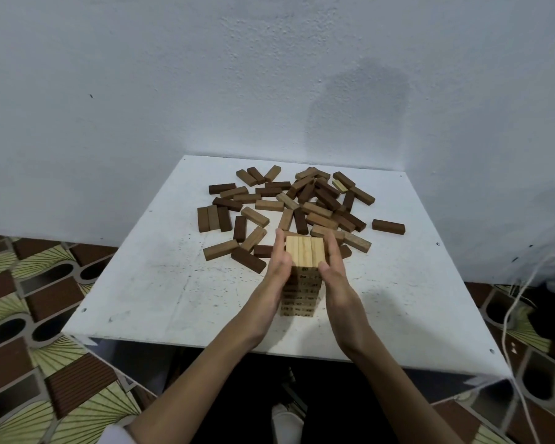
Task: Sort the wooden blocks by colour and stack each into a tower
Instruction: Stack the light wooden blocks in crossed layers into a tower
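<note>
Both hands hide the pale tower's sides (printing unreadable)

I count one tower of pale blocks in front of me, its top layer made of three blocks side by side; the layers below are too hidden by my hands to number. My two hands are on it: my left hand and my right hand. Behind lies one loose pile of brown blocks, several dozen mid-brown and dark pieces overlapping too much for an exact count, on one white table
</note>
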